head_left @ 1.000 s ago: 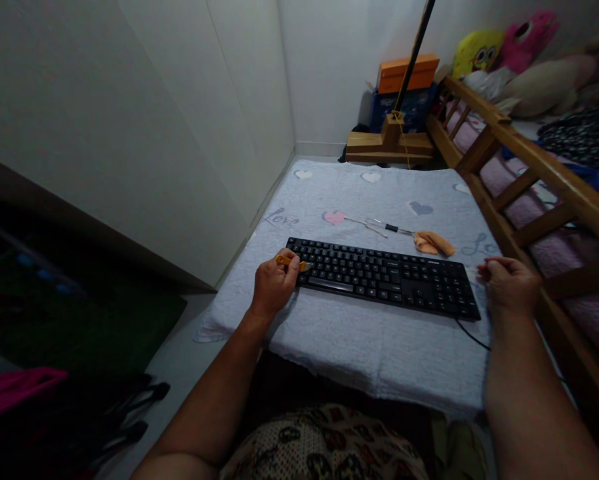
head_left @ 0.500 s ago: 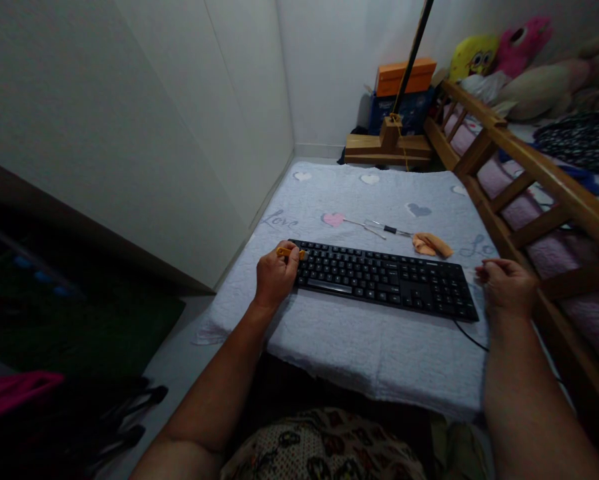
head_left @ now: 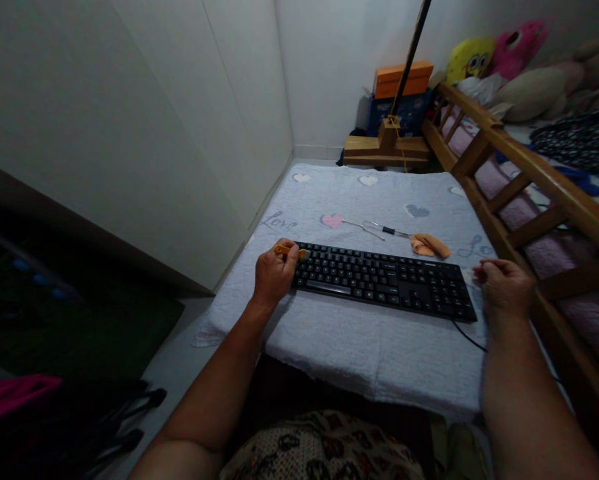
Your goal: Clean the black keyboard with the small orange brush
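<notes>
Left hand [head_left: 273, 275] pinches a small orange tool [head_left: 285, 251] at the black keyboard [head_left: 384, 280] left end. Right hand [head_left: 504, 287] loosely clenched by the right end, nothing visibly held. Tool likely light, rigid plastic; pinch mid-handle. Heart-print blanket [head_left: 369, 340] underneath, orange cloth [head_left: 430, 245] beyond.

Premises: a private home, specifically a bedroom. A wooden bed frame [head_left: 529, 170] with slatted rail runs along the right side, carrying pink bedding [head_left: 499, 180]. Plush toys [head_left: 472, 59] are heaped at its far end. A pale quilt [head_left: 369, 340] printed with hearts and script lettering is spread low beside the bed. A black keyboard [head_left: 384, 280] lies on it. Cardboard boxes [head_left: 403, 78] are stacked in the corner against plain white walls [head_left: 129, 133]. No commercial or industrial fittings are observed.
</notes>
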Action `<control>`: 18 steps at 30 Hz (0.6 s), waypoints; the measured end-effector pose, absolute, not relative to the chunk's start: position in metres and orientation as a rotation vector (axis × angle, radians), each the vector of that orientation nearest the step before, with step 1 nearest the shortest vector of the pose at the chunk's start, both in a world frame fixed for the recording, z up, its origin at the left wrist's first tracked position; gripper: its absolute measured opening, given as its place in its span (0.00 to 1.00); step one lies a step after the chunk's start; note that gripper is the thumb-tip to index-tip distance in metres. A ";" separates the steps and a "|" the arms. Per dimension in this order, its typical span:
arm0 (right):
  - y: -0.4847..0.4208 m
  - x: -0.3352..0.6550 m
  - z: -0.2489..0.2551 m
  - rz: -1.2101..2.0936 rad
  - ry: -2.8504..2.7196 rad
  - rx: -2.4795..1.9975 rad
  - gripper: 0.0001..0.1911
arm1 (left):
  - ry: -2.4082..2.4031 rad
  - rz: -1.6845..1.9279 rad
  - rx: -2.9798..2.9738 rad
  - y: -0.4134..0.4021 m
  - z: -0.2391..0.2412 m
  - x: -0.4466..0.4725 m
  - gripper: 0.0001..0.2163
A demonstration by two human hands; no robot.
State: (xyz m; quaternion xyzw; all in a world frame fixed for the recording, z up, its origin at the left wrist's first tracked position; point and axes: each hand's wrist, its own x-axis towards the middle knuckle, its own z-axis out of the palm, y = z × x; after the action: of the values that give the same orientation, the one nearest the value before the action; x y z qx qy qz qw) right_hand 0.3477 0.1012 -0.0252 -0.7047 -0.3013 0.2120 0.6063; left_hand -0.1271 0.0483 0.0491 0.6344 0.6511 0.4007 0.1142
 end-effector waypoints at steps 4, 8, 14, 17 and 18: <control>0.104 0.354 -0.032 0.492 -0.707 -1.614 0.10 | 1.834 1.217 1.814 0.052 0.040 -0.123 0.14; 0.105 0.356 -0.035 0.479 -0.724 -1.608 0.10 | 1.778 1.219 1.787 0.052 0.033 -0.122 0.14; 0.106 0.358 -0.037 0.464 -0.738 -1.608 0.11 | 1.791 1.132 1.801 0.051 0.030 -0.123 0.14; 0.106 0.358 -0.037 0.465 -0.746 -1.617 0.11 | 1.827 1.085 1.825 0.050 0.033 -0.122 0.14; 0.105 0.358 -0.036 0.466 -0.747 -1.619 0.11 | 1.839 1.075 1.835 0.049 0.035 -0.122 0.13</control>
State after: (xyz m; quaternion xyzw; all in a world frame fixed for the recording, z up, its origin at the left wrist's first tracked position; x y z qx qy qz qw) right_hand 0.3581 0.1053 -0.0363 -0.6998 -0.3228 0.2013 0.6047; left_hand -0.1222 0.0489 0.0351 0.6438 0.6452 0.3771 0.1644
